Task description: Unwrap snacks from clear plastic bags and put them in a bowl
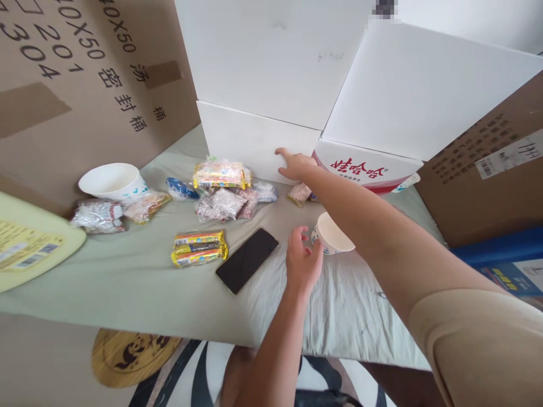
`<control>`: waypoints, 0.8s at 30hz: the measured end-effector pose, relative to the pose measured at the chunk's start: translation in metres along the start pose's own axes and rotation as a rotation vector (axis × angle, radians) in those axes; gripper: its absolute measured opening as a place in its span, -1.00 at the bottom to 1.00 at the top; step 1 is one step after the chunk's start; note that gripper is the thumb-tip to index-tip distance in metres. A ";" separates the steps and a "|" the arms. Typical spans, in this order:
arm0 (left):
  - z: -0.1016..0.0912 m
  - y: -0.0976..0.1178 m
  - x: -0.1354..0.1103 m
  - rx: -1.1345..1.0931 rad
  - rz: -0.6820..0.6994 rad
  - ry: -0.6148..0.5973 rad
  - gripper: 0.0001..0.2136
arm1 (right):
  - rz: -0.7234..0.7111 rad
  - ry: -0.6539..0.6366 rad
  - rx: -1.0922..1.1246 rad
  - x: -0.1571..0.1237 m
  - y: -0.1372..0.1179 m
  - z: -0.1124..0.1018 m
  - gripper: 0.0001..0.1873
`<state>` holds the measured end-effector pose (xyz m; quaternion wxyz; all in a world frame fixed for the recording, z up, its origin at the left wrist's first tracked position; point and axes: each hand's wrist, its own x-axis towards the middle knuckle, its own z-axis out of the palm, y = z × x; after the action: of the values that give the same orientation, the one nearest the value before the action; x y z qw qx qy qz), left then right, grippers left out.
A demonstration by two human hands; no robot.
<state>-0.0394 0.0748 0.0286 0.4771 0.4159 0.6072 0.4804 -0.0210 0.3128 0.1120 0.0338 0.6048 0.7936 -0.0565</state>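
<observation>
My right hand [298,167] reaches forward across the cloth, fingers apart and nothing visible in it, in front of a white box [254,133]. Beneath that hand lies a small clear-wrapped packet [299,194], partly covered by my forearm. Closer to me, my left hand [304,261] is open with curved fingers, right beside a white paper bowl [333,234]; whether it touches the rim I cannot tell. A dark-screened phone [247,260] lies left of my left hand. Further left is a yellow multi-pack of snack sticks [199,249].
Behind the phone sit a heap of wrapped snacks [223,202] and a yellow pack [223,173] on top. A larger paper bowl [113,182] stands at left by more packets [98,216]. Cardboard cartons [106,113] and a red-white box [360,167] wall the back.
</observation>
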 end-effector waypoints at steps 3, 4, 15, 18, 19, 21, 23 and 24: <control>-0.002 0.000 0.000 0.005 -0.018 0.007 -0.67 | -0.012 0.000 -0.010 0.001 0.004 -0.001 -0.29; -0.002 0.000 0.000 0.007 -0.022 0.010 -0.68 | -0.024 0.007 -0.011 0.001 0.006 -0.001 -0.29; -0.002 0.004 0.000 0.001 -0.007 0.030 -0.69 | -0.108 0.019 0.093 -0.005 0.016 0.004 -0.21; -0.001 0.005 0.000 0.008 0.019 0.043 -0.69 | -0.264 0.239 0.246 -0.064 0.035 0.003 -0.36; -0.001 0.005 0.000 0.008 0.027 0.048 -0.69 | -0.303 0.300 0.296 -0.092 0.047 0.002 -0.42; 0.002 0.005 0.000 0.013 0.038 0.052 -0.69 | -0.275 0.455 0.408 -0.156 0.078 0.005 -0.54; 0.006 0.004 0.001 0.032 0.048 0.055 -0.69 | -0.125 0.633 0.519 -0.219 0.114 0.020 -0.66; 0.010 0.004 0.002 0.046 0.051 0.058 -0.69 | -0.033 0.706 0.558 -0.246 0.131 0.032 -0.71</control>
<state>-0.0302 0.0791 0.0314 0.4371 0.4279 0.6208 0.4903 0.1700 0.1080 0.1039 -0.4046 0.5603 0.7203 -0.0592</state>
